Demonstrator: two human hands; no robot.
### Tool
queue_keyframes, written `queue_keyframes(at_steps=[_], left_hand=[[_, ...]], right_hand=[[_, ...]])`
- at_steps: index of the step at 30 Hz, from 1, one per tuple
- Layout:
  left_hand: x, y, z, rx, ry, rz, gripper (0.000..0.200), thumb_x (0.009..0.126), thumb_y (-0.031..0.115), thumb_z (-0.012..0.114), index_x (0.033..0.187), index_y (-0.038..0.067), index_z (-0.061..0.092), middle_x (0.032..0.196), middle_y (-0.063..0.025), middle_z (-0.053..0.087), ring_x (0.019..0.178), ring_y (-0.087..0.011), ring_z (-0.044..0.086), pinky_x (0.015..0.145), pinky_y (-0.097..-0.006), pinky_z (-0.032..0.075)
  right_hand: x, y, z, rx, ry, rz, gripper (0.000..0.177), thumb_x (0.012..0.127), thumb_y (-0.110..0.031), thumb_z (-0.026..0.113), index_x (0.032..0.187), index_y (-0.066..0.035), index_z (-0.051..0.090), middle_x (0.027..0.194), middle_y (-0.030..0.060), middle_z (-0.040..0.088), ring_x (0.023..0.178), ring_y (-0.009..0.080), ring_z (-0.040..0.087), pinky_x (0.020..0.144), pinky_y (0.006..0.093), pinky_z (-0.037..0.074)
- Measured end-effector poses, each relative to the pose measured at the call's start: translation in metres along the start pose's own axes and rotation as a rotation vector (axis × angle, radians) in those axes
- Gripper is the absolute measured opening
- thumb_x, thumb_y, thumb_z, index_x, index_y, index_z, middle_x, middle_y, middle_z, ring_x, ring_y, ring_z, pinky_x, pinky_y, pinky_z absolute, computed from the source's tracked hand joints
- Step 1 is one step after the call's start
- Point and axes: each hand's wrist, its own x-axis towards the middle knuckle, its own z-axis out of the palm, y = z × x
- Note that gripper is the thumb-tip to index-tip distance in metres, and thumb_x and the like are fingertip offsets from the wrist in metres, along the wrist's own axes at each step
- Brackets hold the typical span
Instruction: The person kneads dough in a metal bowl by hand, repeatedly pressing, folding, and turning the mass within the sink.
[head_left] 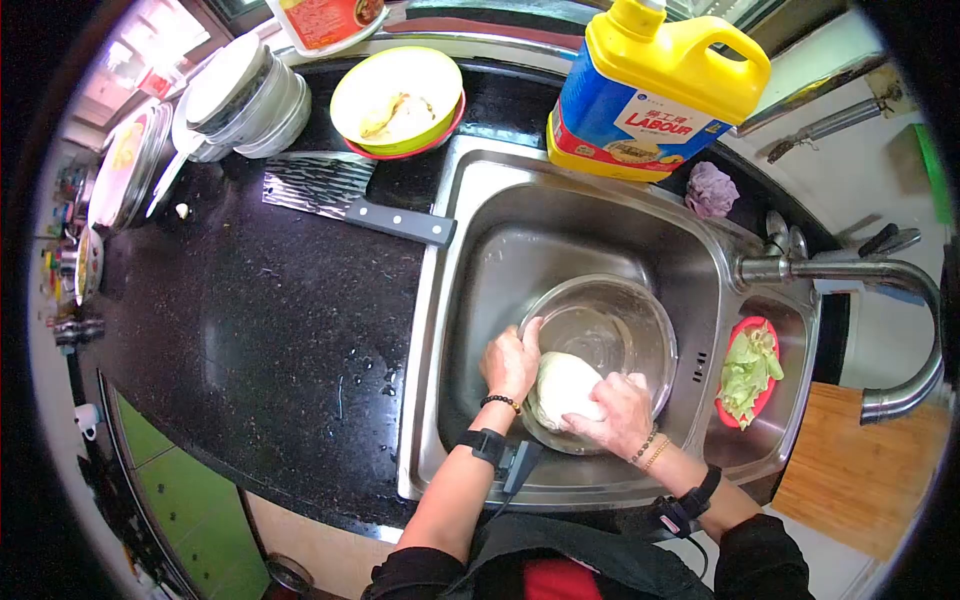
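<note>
- Cabbage (562, 385): pale head lying in the near part of the steel bowl (648, 322), inside the sink (500, 250).
- Left hand (510, 362): cupped against the cabbage's left side, gripping it.
- Right hand (620, 410): clasped over its near right side.
- The 2 hands enclose the cabbage between them.
- Cleaver (345, 195): flat on the counter, left of the sink.

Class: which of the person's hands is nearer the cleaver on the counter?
Left. The left hand holds the cabbage nearer the cleaver; the right hand grips its far side.
</note>
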Motion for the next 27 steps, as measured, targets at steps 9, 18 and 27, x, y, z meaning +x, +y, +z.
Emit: queue_keyframes(at_steps=[9,18,27], left_hand=[[0.000,0.000,-0.001,-0.029,-0.012,0.003,0.055,0.084,0.051,0.043,0.076,0.000,0.062,0.075,-0.0242,0.060,0.075,-0.0405,0.059,0.068,-0.0463,0.046],[0.000,-0.002,0.000,-0.029,-0.018,0.006,0.055,0.084,0.050,0.042,0.078,0.000,0.062,0.076,-0.0251,0.060,0.076,-0.0407,0.059,0.068,-0.0468,0.046],[0.003,-0.005,0.005,-0.058,0.002,0.021,0.051,0.084,0.048,0.045,0.076,0.001,0.062,0.077,-0.0229,0.061,0.075,-0.0402,0.059,0.067,-0.0473,0.046]], right_hand=[[0.027,-0.011,0.026,0.226,0.071,-0.190,0.033,0.065,-0.023,0.061,0.090,-0.004,0.051,0.115,0.0197,0.046,0.111,0.0363,0.040,0.093,0.0446,0.031],[0.015,-0.040,0.061,-0.208,0.062,-0.049,0.039,0.070,-0.018,0.054,0.106,-0.002,0.049,0.115,0.0182,0.046,0.113,0.0329,0.039,0.093,0.0464,0.030],[0.037,-0.027,0.093,-0.281,0.073,0.059,0.036,0.070,-0.020,0.053,0.100,-0.001,0.054,0.112,0.0156,0.046,0.110,0.0301,0.041,0.091,0.0483,0.030]])
